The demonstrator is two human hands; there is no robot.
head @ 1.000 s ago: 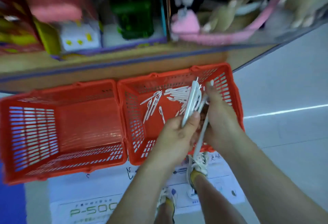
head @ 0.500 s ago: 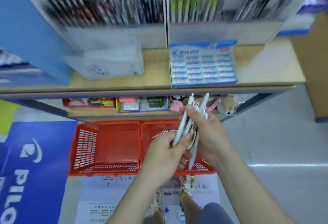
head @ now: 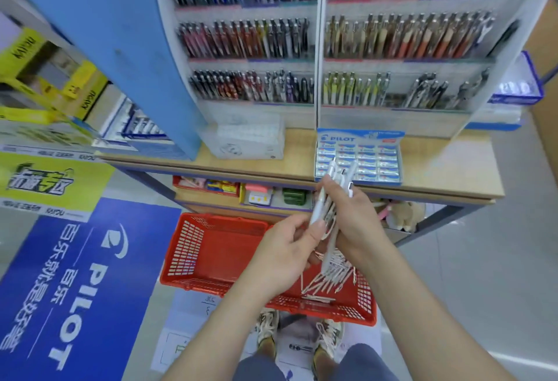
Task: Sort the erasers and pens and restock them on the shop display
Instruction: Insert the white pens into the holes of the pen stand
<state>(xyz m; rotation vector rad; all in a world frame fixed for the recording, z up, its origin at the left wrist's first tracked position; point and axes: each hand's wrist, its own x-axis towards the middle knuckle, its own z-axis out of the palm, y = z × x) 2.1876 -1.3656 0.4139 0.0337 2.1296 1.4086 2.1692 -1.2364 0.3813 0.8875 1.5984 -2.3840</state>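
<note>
While the right hand (head: 353, 220) curls its fingers round the white pens (head: 324, 205) at frame centre, above the pen-filled red basket (head: 341, 317), the left hand (head: 287, 253), pinching one pen, should draw it out lengthwise, keeping the rest squared for the display rack (head: 392, 87) above.

Stationery shop: tiered pen racks (head: 247, 39) above right hand (head: 356, 220); Pilot eraser box (head: 367, 163) just beyond it; Pilot floor banner (head: 75, 284) to its left.

Bare bench (head: 447, 169) wood lies right of the eraser box (head: 377, 157) and between it and the white box (head: 247, 142); pen racks (head: 392, 39) wall the back, a blue panel (head: 120, 48) the left.
</note>
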